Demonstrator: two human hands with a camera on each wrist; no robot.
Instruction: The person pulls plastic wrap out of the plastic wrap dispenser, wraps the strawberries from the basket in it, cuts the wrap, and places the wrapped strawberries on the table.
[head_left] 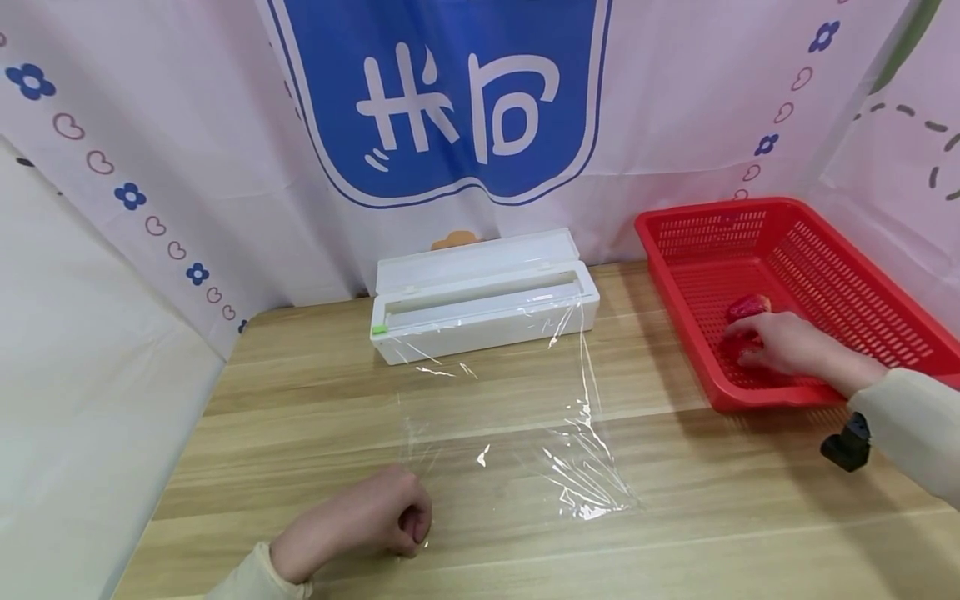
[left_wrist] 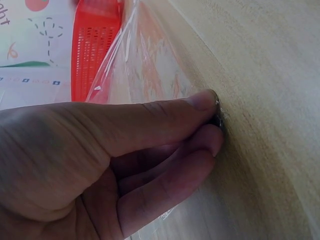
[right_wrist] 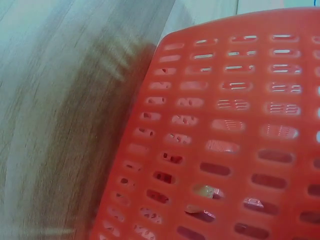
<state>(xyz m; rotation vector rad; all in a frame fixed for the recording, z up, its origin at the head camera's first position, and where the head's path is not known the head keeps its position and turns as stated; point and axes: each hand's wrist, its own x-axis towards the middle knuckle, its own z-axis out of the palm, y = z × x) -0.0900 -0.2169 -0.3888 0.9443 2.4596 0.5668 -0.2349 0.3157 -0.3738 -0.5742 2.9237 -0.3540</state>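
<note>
A sheet of clear plastic wrap (head_left: pixel 517 467) stretches over the wooden table from a white wrap dispenser box (head_left: pixel 487 321) with its lid raised. At the near left of the sheet, my left hand (head_left: pixel 375 512) pinches the wrap's edge between thumb and curled fingers; the left wrist view shows the fingertips (left_wrist: pixel 204 100) close over the tabletop. My right hand (head_left: pixel 787 346) reaches into the red basket (head_left: pixel 686 333), fingers curled round a red fruit-like piece mostly hidden by them. Beside those fingers lies another red fruit-like piece (head_left: pixel 748 307) with a yellowish end.
The slotted basket wall (right_wrist: pixel 225 125) hides the right hand in the right wrist view. A white printed curtain (head_left: pixel 225 167) with a blue emblem hangs behind the table (head_left: pixel 300 400). A black camera (head_left: pixel 849 442) is strapped at the right wrist.
</note>
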